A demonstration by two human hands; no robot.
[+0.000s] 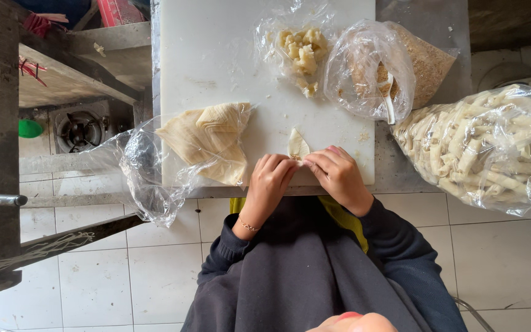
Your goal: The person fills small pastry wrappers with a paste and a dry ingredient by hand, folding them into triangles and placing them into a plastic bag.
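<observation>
1. Left hand point(270, 178) and right hand point(338, 174) side by side at lower centre, fingertips pinched together on pastry wrapper point(297, 146).
2. Wrapper lying on white cutting board point(210, 55), near its lower edge.
3. Stack of wrappers point(207, 138) in clear plastic, left of hands.
4. Bag of mashed filling point(302, 49) and bag of breadcrumbs point(428, 61) at upper centre; bag of finished rolls point(493, 144) at right.

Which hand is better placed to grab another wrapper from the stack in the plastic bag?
Probably the left. The left hand sits beside the stack of wrappers, while the right hand would have to cross over it. Both hands are pinching the small folded wrapper.
</observation>
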